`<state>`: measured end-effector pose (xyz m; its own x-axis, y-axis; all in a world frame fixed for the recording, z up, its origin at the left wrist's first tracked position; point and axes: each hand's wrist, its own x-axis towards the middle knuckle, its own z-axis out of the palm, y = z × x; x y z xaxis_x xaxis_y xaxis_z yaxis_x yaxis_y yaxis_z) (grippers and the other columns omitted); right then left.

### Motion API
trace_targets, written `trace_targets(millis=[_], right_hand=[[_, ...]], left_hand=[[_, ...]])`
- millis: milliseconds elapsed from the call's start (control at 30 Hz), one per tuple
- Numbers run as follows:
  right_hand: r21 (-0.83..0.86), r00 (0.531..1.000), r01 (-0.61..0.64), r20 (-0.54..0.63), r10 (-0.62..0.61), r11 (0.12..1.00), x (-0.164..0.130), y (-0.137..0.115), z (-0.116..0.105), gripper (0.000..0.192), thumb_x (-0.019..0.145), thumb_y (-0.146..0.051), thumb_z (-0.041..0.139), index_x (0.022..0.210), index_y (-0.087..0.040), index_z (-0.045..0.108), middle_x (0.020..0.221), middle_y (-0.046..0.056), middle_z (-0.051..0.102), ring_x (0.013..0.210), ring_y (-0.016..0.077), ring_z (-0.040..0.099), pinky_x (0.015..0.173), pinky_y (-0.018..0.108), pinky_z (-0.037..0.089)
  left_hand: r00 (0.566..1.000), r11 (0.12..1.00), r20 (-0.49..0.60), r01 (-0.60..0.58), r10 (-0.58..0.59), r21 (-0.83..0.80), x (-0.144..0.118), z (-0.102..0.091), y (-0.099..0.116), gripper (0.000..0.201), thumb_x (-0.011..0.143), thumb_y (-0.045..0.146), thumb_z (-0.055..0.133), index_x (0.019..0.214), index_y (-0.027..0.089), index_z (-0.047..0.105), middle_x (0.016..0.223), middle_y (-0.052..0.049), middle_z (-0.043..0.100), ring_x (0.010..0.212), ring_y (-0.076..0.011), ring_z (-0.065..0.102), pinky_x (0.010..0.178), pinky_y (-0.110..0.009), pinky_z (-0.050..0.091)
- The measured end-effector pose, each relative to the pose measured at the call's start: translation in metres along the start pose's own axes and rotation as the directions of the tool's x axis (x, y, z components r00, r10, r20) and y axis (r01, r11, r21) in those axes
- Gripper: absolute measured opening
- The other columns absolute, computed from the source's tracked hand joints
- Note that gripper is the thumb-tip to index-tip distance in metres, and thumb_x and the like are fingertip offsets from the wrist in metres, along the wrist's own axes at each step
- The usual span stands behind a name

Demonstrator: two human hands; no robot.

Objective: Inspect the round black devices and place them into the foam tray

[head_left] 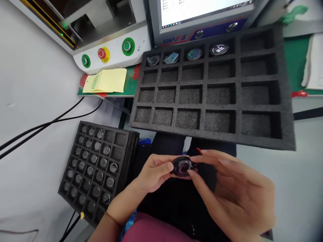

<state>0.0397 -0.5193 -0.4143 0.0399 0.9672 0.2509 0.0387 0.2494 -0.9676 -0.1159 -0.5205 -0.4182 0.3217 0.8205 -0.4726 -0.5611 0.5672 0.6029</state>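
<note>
A round black watch case with a glossy dark face is held above my lap. My left hand grips its left side between thumb and fingers. At its right edge, the thumb and a fingertip of my right hand pinch the case, with the other fingers curved above. A small red tip shows by the right fingers; I cannot tell what it is. Beyond my hands lies a black foam tray with square pockets. Several round watch pieces sit in its back row, including a watch with lit digits.
Left of my lap, a stack of foam trays holds many round pieces. A machine panel with green buttons and a red emergency stop stands behind yellow paper. A monitor stands at the back; cables hang at left.
</note>
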Motion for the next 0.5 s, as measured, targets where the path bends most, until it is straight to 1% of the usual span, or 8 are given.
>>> trace_targets(millis=[67, 133, 233, 300, 333, 400, 433, 500], right_hand=[[-0.047, 1.0, -0.005, -0.004, 0.005, 0.999, 0.001, 0.002, -0.001, 0.056, 0.079, -0.001, 0.069, 0.125, -0.031, 0.053, 0.108, 0.002, 0.065, 0.09, 0.0171, 0.07, 0.084, 0.038, 0.063], [-0.088, 1.0, 0.004, -0.005, -0.004, 0.996, 0.002, 0.002, -0.003, 0.057, 0.08, -0.002, 0.068, 0.127, -0.031, 0.053, 0.107, 0.002, 0.066, 0.089, 0.0171, 0.07, 0.084, 0.038, 0.064], [-0.114, 0.999, 0.044, -0.01, -0.046, 0.992, 0.003, 0.001, -0.005, 0.062, 0.08, -0.003, 0.07, 0.132, -0.032, 0.051, 0.107, 0.002, 0.067, 0.091, 0.0176, 0.07, 0.081, 0.036, 0.064], [-0.098, 0.998, 0.06, -0.005, -0.061, 0.993, 0.002, 0.0, -0.005, 0.066, 0.079, 0.0, 0.069, 0.133, -0.032, 0.051, 0.109, 0.003, 0.066, 0.091, 0.0179, 0.07, 0.081, 0.036, 0.064], [-0.082, 0.998, 0.066, 0.001, -0.067, 0.994, 0.001, -0.002, -0.005, 0.067, 0.078, 0.003, 0.068, 0.133, -0.032, 0.052, 0.11, 0.003, 0.066, 0.091, 0.0172, 0.069, 0.083, 0.035, 0.064], [-0.038, 0.997, 0.08, 0.021, -0.079, 0.996, -0.004, -0.005, -0.007, 0.069, 0.077, 0.008, 0.065, 0.131, -0.031, 0.053, 0.11, 0.002, 0.066, 0.088, 0.0144, 0.069, 0.086, 0.032, 0.062], [-0.011, 0.996, 0.081, 0.034, -0.081, 0.997, -0.008, -0.008, -0.009, 0.067, 0.077, 0.008, 0.064, 0.13, -0.031, 0.053, 0.109, 0.001, 0.066, 0.087, 0.0133, 0.069, 0.085, 0.03, 0.062], [0.029, 0.995, 0.025, 0.096, -0.028, 0.999, -0.015, -0.012, -0.022, 0.057, 0.079, 0.005, 0.063, 0.125, -0.029, 0.055, 0.105, 0.002, 0.066, 0.083, 0.0133, 0.068, 0.077, 0.028, 0.063]], left_hand=[[0.998, 0.997, -0.056, -0.025, 0.029, 0.072, -0.002, 0.006, -0.001, 0.042, 0.077, 0.048, 0.076, 0.106, 0.016, 0.076, 0.098, -0.012, 0.078, 0.093, -0.0271, 0.074, 0.087, -0.041, 0.06], [0.992, 0.985, -0.069, -0.094, 0.104, 0.144, -0.005, 0.011, -0.002, 0.037, 0.083, 0.047, 0.071, 0.109, 0.021, 0.076, 0.101, -0.011, 0.077, 0.094, -0.0251, 0.074, 0.089, -0.039, 0.06], [0.972, 0.937, -0.051, -0.205, 0.228, 0.284, -0.009, 0.014, -0.002, 0.03, 0.086, 0.042, 0.068, 0.111, 0.025, 0.075, 0.107, -0.008, 0.076, 0.098, -0.0229, 0.073, 0.089, -0.033, 0.059], [0.964, 0.902, 0.0, -0.25, 0.267, 0.352, -0.011, 0.013, -0.002, 0.031, 0.089, 0.041, 0.065, 0.114, 0.024, 0.073, 0.113, -0.01, 0.074, 0.105, -0.0244, 0.071, 0.095, -0.034, 0.057], [0.965, 0.9, 0.023, -0.251, 0.26, 0.356, -0.012, 0.012, -0.003, 0.032, 0.09, 0.041, 0.064, 0.116, 0.024, 0.073, 0.116, -0.01, 0.073, 0.108, -0.0253, 0.07, 0.098, -0.036, 0.055], [0.98, 0.934, 0.057, -0.199, 0.19, 0.298, -0.013, 0.011, -0.003, 0.035, 0.089, 0.041, 0.065, 0.118, 0.022, 0.071, 0.118, -0.012, 0.072, 0.109, -0.0265, 0.069, 0.101, -0.039, 0.053], [0.988, 0.958, 0.066, -0.149, 0.137, 0.244, -0.013, 0.01, -0.003, 0.036, 0.088, 0.042, 0.067, 0.117, 0.022, 0.072, 0.117, -0.012, 0.072, 0.107, -0.0268, 0.07, 0.1, -0.04, 0.053], [0.996, 0.99, 0.072, -0.056, 0.047, 0.131, -0.013, 0.009, -0.002, 0.037, 0.083, 0.042, 0.072, 0.114, 0.021, 0.073, 0.113, -0.012, 0.074, 0.102, -0.0262, 0.072, 0.096, -0.039, 0.055]])
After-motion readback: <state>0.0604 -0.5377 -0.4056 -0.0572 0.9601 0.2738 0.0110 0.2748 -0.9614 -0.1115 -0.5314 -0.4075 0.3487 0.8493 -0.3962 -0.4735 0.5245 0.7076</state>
